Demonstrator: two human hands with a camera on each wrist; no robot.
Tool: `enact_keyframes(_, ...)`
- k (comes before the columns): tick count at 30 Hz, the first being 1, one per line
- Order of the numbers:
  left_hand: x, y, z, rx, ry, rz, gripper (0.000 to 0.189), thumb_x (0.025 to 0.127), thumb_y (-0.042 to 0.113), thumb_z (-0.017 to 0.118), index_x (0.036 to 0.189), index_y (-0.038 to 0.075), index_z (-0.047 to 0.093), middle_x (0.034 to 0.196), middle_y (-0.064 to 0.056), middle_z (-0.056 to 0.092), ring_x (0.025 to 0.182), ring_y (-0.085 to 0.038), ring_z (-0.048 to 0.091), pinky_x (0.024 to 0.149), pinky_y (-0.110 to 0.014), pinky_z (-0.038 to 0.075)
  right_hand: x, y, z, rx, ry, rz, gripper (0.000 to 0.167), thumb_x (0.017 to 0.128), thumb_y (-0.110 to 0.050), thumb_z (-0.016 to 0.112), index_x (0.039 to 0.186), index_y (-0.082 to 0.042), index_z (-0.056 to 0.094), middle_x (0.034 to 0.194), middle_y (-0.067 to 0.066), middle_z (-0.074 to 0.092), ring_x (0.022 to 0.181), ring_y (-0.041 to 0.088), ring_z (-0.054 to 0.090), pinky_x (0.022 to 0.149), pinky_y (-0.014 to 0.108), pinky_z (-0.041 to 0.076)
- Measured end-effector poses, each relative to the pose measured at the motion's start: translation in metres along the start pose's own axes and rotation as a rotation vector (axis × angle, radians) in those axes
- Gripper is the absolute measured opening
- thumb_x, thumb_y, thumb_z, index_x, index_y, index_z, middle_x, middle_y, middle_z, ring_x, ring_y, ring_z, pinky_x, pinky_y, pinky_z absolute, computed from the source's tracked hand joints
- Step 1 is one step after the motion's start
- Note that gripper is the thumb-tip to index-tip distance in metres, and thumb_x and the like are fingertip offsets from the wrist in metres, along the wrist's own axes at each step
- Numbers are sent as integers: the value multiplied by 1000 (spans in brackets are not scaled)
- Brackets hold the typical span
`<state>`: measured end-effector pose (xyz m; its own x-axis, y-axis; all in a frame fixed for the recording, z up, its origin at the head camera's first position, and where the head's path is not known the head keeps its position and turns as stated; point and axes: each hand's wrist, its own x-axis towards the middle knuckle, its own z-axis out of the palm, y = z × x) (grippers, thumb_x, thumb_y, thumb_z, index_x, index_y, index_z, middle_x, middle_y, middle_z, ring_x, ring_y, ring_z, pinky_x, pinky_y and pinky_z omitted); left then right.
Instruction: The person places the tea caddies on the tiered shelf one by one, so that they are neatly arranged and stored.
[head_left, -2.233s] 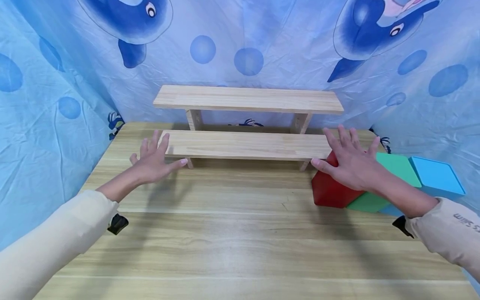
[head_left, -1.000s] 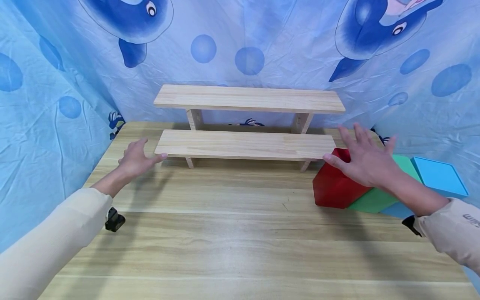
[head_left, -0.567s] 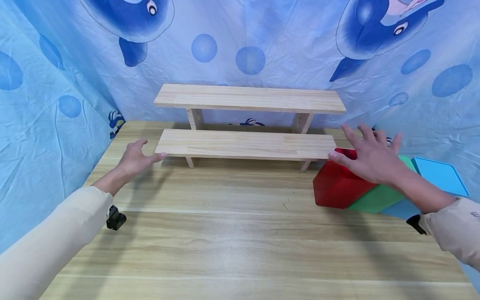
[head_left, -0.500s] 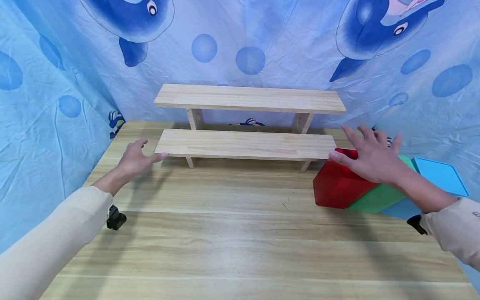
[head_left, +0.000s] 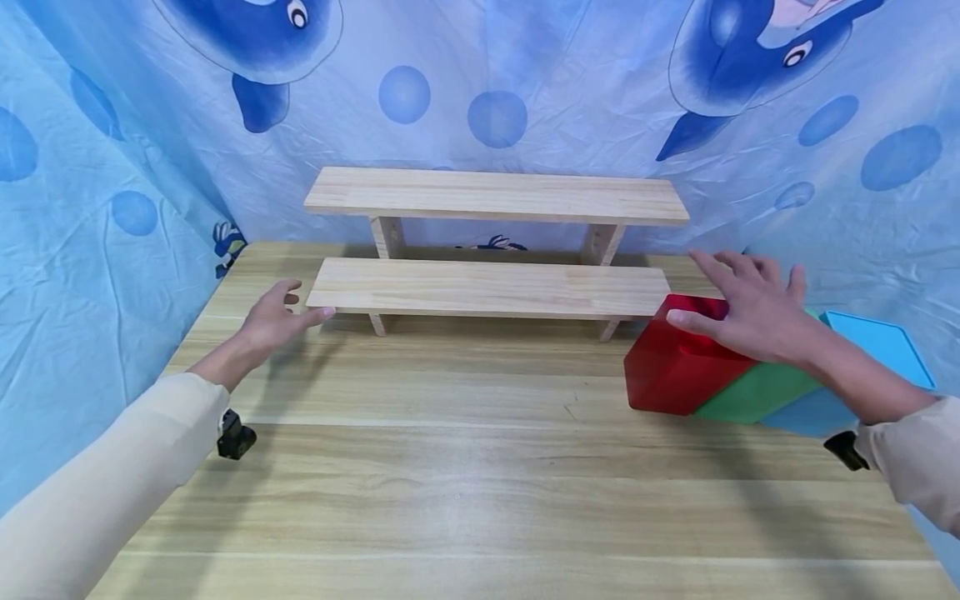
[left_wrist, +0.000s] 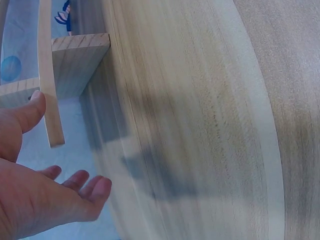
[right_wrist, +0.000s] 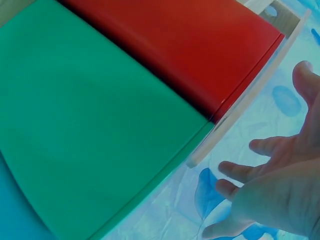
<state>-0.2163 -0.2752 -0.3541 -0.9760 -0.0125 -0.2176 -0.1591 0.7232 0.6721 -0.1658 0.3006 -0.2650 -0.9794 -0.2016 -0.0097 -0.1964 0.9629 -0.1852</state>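
Left hand (head_left: 273, 321) drawn back off shelf (head_left: 487, 287) end, fingers loose, empty. Right hand (head_left: 753, 312) shifted rightward, spread above red box (head_left: 671, 371) (contact unclear), gripping nothing.

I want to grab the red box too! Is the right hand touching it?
Cannot tell. The head view shows the right hand over the red box; the right wrist view suggests a gap.

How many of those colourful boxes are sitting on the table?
3, in a row at the table's right edge: the red box nearest the shelf, the green box beside it, the blue box farthest right. None seem hidden.
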Motion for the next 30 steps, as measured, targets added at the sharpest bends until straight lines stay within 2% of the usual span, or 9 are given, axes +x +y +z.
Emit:
enact_keyframes(5,1,-1,0,-15,-7,15,101,89,54,60,153,-1,3,149,-36,21,132,-52,28,104,-61,31,-1,6,0,7,26,-37,100,81,-51,69,155,-15,13,148,32,19,131,55,14,96,78,-6)
enact_keyframes(13,4,-3,1,-67,-22,10,99,90,52,61,154,2,4,145,-36,29,129,-50,35,101,-60,35,-4,19,-3,49,-82,-50,104,81,-48,71,156,-17,6,151,31,12,134,54,7,96,75,-1)
enact_keyframes(18,6,-5,2,-109,-18,0,97,90,52,60,154,4,6,143,-36,31,126,-49,39,101,-58,37,-4,31,-5,100,-149,-67,105,81,-41,73,156,-14,4,153,30,7,133,55,7,92,75,10)
enact_keyframes(25,8,-8,3,-138,-17,-5,94,91,50,61,155,7,7,144,-36,29,124,-49,40,102,-57,37,-3,39,-5,132,-177,-52,118,70,-36,84,155,-13,6,150,32,12,130,55,12,88,74,21)
enact_keyframes(30,10,-8,4,-191,-15,7,92,90,47,63,155,9,10,142,-34,32,120,-45,45,100,-54,40,-3,42,-5,115,-183,-85,124,63,-34,89,155,-10,9,148,33,15,128,55,15,87,74,22)
